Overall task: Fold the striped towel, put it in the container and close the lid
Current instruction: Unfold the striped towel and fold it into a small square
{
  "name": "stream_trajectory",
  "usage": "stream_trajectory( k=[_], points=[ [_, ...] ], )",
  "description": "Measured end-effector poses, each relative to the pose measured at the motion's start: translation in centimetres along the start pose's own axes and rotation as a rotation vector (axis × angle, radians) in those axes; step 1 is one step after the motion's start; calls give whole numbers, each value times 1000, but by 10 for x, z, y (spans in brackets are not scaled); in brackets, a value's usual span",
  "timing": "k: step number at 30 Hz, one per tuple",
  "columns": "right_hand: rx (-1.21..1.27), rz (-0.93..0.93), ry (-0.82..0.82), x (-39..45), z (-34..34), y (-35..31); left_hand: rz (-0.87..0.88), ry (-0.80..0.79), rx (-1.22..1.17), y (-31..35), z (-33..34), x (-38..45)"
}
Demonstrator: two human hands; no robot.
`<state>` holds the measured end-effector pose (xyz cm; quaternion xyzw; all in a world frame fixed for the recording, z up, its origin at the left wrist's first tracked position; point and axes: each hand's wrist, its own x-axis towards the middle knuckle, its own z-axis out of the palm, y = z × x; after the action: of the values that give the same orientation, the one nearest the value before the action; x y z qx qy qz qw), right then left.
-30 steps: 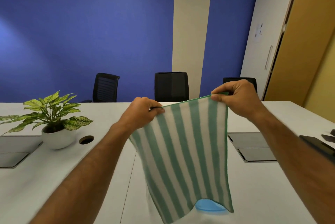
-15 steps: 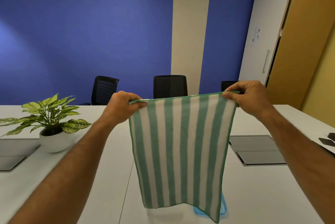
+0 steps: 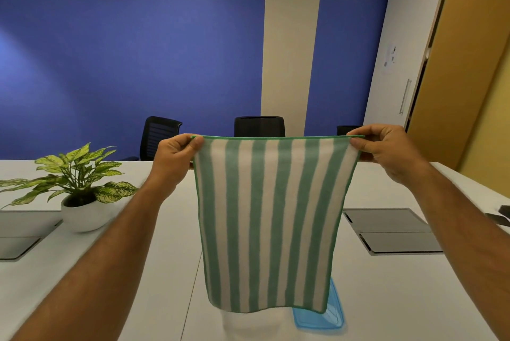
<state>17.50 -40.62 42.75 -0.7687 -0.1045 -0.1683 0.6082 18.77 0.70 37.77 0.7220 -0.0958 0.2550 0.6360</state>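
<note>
Right now the striped towel (image 3: 269, 224) hangs flat in mid-frame, stretched between both hands above the white table (image 3: 400, 299). Left hand (image 3: 174, 158) pinches the top-left corner, right hand (image 3: 386, 150) pinches the top-right corner; both are closed on cloth, thumbs in front. Top hem runs level left to right between the grips, stripes run vertically, and the free bottom edge hangs near the bottom of the frame. No fold made yet, by my read.

Key relation: the whole towel lies straight below the two grips, so the first fold is either corners together sideways or lay it down and flip. Both hands are equally placed, neither nearer.

Blue lid (image 3: 328, 316) lies on the table at bottom centre-right, partly hidden behind the towel's lower right corner. Pale shape just left of it is probably the container (image 3: 248, 324), but it's too washed out to be sure.
</note>
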Motion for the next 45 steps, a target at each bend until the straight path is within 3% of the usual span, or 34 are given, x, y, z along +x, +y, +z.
stream_trajectory(
  k=[9,14,24,45],
  points=[
    [7,123,300,14,24,12,-49,194,144,2,28,2],
    [107,209,355,18,51,9,-111,323,182,11,53,-1],
    [207,192,229,0,103,-4,-173,167,-14,36,108,-28],
    [-15,-95,76,-24,146,-3,-153,66,-156,47,150,-60]
  ],
)
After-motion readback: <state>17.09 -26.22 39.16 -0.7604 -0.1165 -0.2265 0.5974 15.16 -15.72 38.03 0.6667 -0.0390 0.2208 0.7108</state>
